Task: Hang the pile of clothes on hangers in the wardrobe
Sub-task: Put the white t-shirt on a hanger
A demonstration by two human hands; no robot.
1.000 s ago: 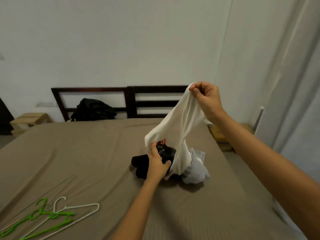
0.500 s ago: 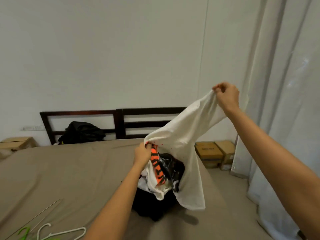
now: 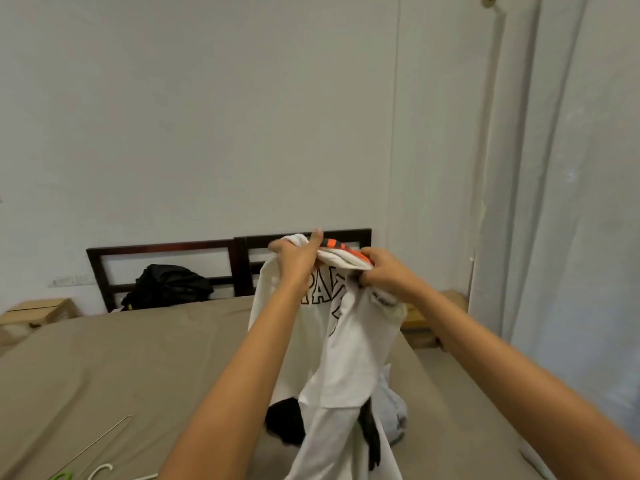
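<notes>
Gripping white T-shirt (image 3: pixel 346 341) by its top with both hands, up at frame centre before the headboard (image 3: pixel 166 247). Left hand (image 3: pixel 294 258) clamping bunched fabric, one digit sticking up, having risen off the pile since half a second ago. Right hand (image 3: pixel 384 271) pinching fabric just at its 3 o'clock, having swung in from 2 o'clock. Shirt now hanging unfurled, black lettering showing, orange-striped patch between the hands. Hem draping over black garment (image 3: pixel 284 420) and grey garment (image 3: pixel 391 407) lying on bed (image 3: pixel 138 358) at 6 o'clock. Hangers (image 3: pixel 100 474) now barely showing at 7 o'clock edge.
</notes>
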